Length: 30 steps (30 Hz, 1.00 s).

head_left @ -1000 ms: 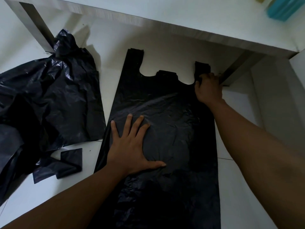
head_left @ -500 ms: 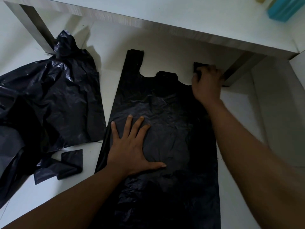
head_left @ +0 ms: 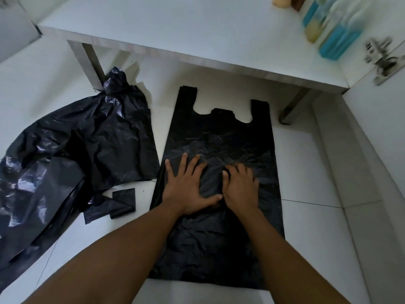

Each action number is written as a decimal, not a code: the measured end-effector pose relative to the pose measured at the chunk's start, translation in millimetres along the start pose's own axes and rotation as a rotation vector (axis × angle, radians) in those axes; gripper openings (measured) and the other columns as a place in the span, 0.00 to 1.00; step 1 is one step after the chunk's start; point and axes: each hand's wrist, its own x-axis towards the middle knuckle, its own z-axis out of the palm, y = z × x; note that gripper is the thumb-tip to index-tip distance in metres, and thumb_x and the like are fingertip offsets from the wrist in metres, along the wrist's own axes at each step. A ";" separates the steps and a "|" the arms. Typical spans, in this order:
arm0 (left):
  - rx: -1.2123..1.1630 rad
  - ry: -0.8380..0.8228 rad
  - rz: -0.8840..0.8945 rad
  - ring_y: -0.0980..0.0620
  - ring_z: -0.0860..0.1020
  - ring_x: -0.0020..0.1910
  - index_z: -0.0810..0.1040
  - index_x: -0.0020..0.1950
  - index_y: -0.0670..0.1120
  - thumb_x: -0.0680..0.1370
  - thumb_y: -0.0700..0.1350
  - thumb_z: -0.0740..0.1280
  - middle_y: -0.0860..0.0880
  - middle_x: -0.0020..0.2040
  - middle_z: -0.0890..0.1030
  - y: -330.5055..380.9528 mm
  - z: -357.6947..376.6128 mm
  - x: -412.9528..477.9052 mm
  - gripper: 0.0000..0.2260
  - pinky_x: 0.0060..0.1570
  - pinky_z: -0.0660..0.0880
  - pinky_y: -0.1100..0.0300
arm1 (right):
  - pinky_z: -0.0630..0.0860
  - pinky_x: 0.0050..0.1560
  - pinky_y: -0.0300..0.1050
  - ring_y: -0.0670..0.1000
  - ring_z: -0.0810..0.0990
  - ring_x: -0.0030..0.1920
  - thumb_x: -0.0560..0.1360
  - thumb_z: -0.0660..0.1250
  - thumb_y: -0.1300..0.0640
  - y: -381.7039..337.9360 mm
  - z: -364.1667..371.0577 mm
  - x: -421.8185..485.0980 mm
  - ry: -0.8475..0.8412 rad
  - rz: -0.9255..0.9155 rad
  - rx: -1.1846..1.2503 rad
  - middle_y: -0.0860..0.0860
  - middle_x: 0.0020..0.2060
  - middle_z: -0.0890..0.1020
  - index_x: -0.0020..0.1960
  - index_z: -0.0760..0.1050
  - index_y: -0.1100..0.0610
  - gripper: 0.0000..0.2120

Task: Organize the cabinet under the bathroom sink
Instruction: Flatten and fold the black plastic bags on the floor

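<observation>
tile floor [head_left: 311, 238] — black bag [head_left: 219, 137] flat | left hand [head_left: 188, 186] grip spread | right hand [head_left: 241, 188] grip seemingly flat

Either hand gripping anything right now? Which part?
Left hand grips nothing: it lies flat, fingers spread, on the middle of the flat black bag. Right hand rests beside it with bent fingers; whether they pinch the plastic cannot be told.
</observation>
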 end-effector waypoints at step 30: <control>-0.089 0.490 -0.202 0.46 0.73 0.62 0.78 0.61 0.48 0.76 0.57 0.68 0.48 0.60 0.77 -99.2 -111.4 -75.0 0.18 0.61 0.71 0.47 | 0.73 0.58 0.50 0.56 0.73 0.61 0.81 0.58 0.58 -80.3 -30.8 -1.9 0.084 -0.149 0.295 0.55 0.62 0.75 0.66 0.74 0.58 0.15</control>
